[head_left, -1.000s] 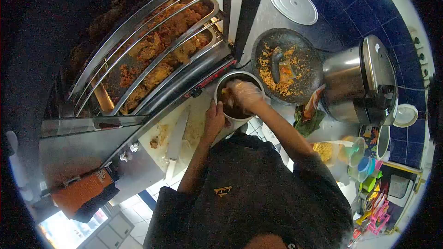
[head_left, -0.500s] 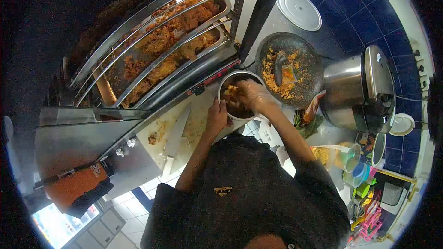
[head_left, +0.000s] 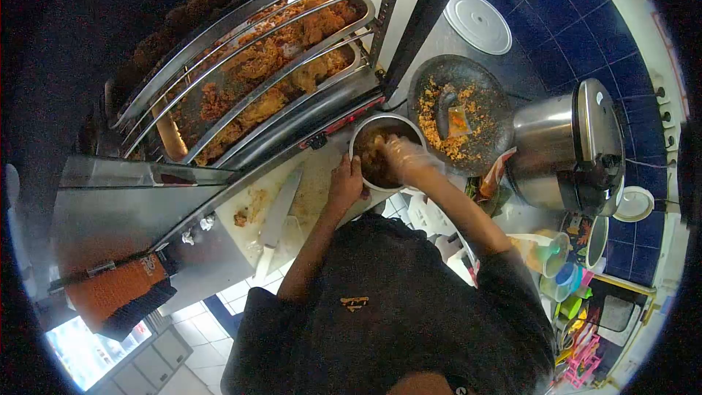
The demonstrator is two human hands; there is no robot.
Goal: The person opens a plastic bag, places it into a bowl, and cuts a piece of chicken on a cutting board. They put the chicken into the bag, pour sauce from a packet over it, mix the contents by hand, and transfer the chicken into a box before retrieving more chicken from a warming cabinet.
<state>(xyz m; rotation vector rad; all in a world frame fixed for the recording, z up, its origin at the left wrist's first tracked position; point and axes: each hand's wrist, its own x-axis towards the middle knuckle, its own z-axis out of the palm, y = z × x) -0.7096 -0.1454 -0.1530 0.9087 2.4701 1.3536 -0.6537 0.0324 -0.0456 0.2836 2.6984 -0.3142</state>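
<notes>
A round white tub (head_left: 356, 137) of dark brown, saucy food pieces (head_left: 374, 163) stands at the counter's edge in front of me. My left hand (head_left: 346, 181) is closed on the tub's near-left rim, thumb up along the wall. My right hand (head_left: 406, 159), in a clear plastic glove, reaches into the tub from the right. Its fingers are bent together among the brown pieces; their tips are hidden, and I cannot make out what they hold. Right beside the tub lies a dark stone mortar (head_left: 488, 88) with orange crumbs, a pestle (head_left: 444, 107) and a small sachet (head_left: 458, 122).
A large knife (head_left: 280, 208) rests on a stained cutting board (head_left: 313, 194) at left. Behind it, a rack holds trays of fried chicken (head_left: 314, 25). A steel cooker (head_left: 545, 143), a white lid (head_left: 477, 22) and several plastic containers (head_left: 552, 254) stand to the right.
My right hand has shifted slightly left and deeper among the food pieces in the tub. My left hand keeps its hold on the rim. The view has moved a little.
</notes>
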